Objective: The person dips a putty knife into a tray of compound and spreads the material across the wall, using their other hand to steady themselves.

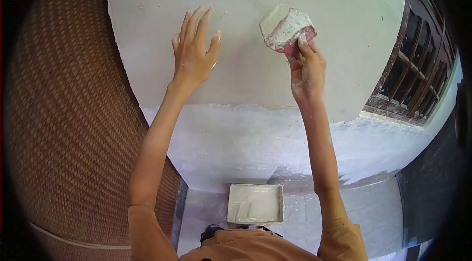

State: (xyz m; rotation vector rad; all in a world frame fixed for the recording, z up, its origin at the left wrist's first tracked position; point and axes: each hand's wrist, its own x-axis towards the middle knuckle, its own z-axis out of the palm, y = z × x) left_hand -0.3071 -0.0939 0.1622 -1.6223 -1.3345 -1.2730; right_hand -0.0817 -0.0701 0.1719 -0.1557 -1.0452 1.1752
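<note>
My right hand (309,67) grips a reddish putty scraper (290,30), thumb on its near face, against the upper part of the plastered wall (236,79). Thick white putty coats much of the scraper's blade. To the left, my left hand (195,47) is raised at the wall with its fingers stretched out and apart, holding nothing. White smears show on its fingertips. Below, near my body, stands a rectangular tray (231,207) containing smooth white putty.
A woven brown mat panel (73,113) runs along the left side. On the right is a dark wooden window with bars (415,59). The lower wall (236,138) looks whiter and rougher than the upper part. Pale tiles (324,221) cover the floor, and a dark panel (430,177) stands at right.
</note>
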